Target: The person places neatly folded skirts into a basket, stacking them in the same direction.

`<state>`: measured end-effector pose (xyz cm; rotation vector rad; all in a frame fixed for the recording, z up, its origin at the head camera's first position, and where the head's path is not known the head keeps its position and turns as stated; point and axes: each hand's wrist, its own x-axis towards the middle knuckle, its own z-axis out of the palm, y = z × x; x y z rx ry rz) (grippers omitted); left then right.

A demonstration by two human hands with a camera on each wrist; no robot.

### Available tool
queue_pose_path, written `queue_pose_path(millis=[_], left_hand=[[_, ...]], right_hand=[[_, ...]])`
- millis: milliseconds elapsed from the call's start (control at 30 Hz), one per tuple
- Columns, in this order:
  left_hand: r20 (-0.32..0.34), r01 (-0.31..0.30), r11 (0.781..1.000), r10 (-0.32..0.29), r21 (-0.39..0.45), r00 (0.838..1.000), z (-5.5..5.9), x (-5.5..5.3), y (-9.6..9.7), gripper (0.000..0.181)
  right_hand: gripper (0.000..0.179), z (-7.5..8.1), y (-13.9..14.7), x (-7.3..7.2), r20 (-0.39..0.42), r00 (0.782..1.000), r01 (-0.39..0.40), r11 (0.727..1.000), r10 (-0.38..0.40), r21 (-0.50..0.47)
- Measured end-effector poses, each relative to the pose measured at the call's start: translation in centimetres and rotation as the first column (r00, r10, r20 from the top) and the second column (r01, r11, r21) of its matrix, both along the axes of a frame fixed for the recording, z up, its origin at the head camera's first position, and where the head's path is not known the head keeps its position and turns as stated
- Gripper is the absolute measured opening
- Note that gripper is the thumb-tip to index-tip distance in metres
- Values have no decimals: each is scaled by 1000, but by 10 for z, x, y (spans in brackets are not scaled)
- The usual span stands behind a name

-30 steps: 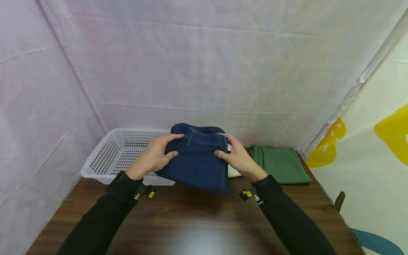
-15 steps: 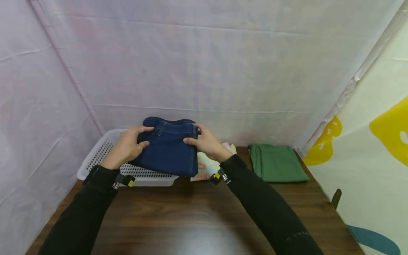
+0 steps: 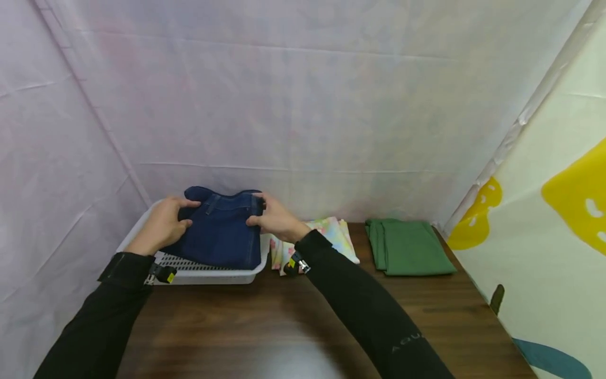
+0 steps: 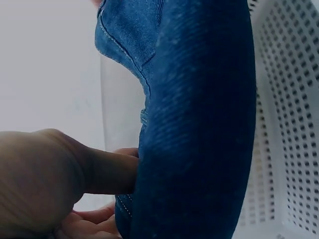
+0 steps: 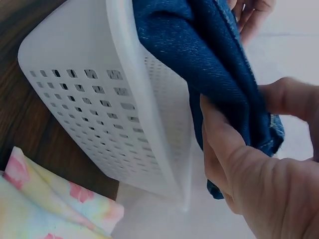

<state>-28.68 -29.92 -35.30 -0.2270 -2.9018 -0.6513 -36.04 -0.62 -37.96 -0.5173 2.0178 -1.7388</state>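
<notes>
A folded pair of dark blue jeans (image 3: 218,231) hangs over the white perforated basket (image 3: 189,277), tilted, waistband toward the back wall. My left hand (image 3: 162,223) grips its left edge, thumb on the near face. At the right end of the waistband, my right hand (image 3: 276,217) pinches the denim between thumb and fingers. In the right wrist view the jeans (image 5: 209,64) sit at the basket's rim level, with that hand (image 5: 249,164) around the fold. The left wrist view shows the left thumb pressed on the denim (image 4: 194,124); the other fingers are partly hidden behind it.
A folded pastel floral cloth (image 3: 338,237) lies just right of the basket, partly behind my right forearm. Further right is a folded green cloth (image 3: 409,247). All stand on a dark wooden table (image 3: 265,326), with a white fabric wall (image 3: 303,105) behind.
Both hands have carried the jeans leftward, from in front of the basket's right end to over the basket. More of the floral cloth has come into view.
</notes>
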Motion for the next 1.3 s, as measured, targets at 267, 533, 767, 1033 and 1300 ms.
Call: queue_pose_path(millis=[267,533,767,1033,1300], left_hand=[[-76,22,999,-24,-31,997,-11,-10,-14,48],[-40,-1,998,-1,-61,999,-21,-8,-16,51],[131,-17,991,35,-136,991,-21,-6,-16,57],[106,17,996,-8,-91,994,-28,3,0,53],[36,36,999,-35,-34,999,-35,15,32,47]], right_hand=[[84,-7,-21,-2,-241,970,78,968,-19,238],[83,-10,-23,4,-259,966,74,940,16,333],[84,-5,-19,9,-402,902,85,847,159,525],[58,-13,3,11,-525,835,109,887,164,449],[55,-25,33,15,-536,838,110,930,103,351]])
